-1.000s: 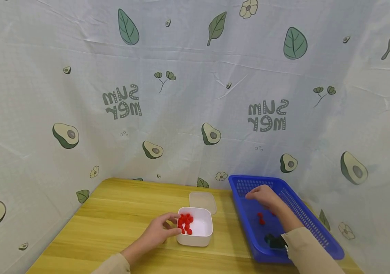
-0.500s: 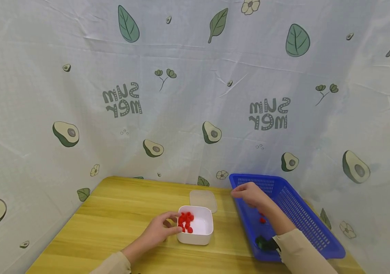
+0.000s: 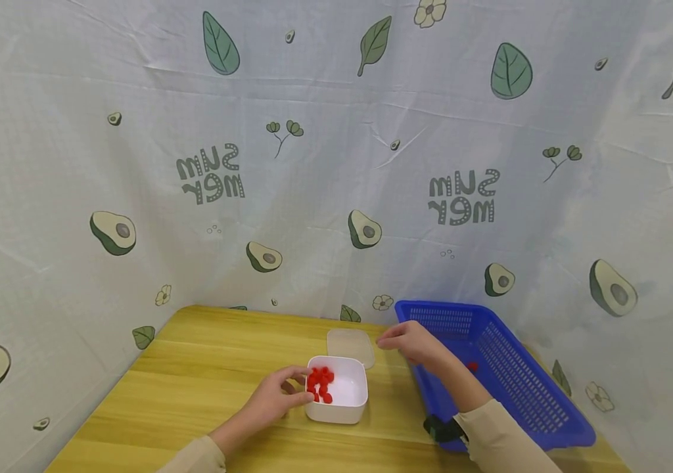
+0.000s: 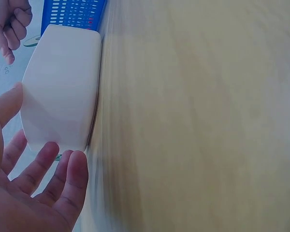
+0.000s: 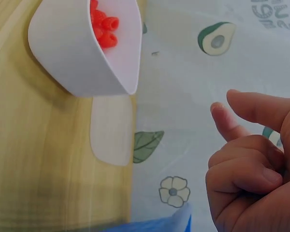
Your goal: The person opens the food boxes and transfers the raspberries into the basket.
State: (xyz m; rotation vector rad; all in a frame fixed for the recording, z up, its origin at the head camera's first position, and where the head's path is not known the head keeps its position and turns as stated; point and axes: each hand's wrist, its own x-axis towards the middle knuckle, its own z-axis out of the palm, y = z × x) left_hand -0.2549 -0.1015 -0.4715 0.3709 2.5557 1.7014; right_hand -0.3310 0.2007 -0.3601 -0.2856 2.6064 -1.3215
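Observation:
A square white food box (image 3: 345,391) stands uncovered on the table, with several red raspberries (image 3: 321,382) gathered along its left side. My left hand (image 3: 271,394) holds the box by its left side, thumb at the near corner, another finger at the far rim. In the left wrist view, the fingers (image 4: 77,169) spread along the box's end. Between the box and the blue basket (image 3: 416,345), my right hand (image 5: 251,169) hovers over the basket's left edge. Its thumb and forefinger are apart, its other fingers curled; nothing shows between them.
Behind the box a translucent lid (image 3: 351,345) lies flat. Inside the basket, beyond my right forearm, is a red piece (image 3: 472,366). A dark device (image 3: 440,428) sits at my right wrist. A printed curtain (image 3: 313,164) hangs behind the wooden table (image 3: 242,341).
My right hand has moved left out of the basket, past its left edge towards the box. My left hand and the box have stayed in place.

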